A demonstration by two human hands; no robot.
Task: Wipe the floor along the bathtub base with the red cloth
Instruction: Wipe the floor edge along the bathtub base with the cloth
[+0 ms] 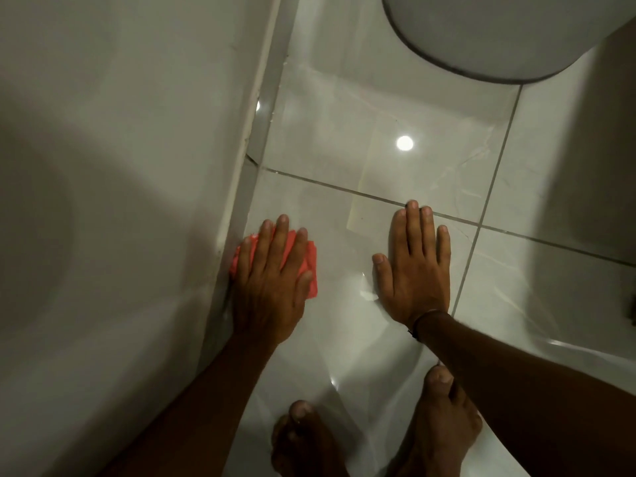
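The red cloth [311, 270] lies bunched on the glossy white floor tiles [330, 139], pushed against the foot of the white bathtub wall [113, 166] on the left. My left hand [272, 280] presses flat on top of the cloth with its fingers spread, covering most of it. My right hand [416, 270] lies flat and empty on the tile to the right, fingers pointing away from me, a thin dark band at its wrist. A pale seam strip [258, 108] runs along the tub base ahead of the cloth.
A white toilet bowl [488, 32] overhangs the floor at the top right. My two bare feet [371, 435] stand on the tile at the bottom. Dark grout lines [378, 197] cross the floor. A ceiling light reflects on the tile ahead.
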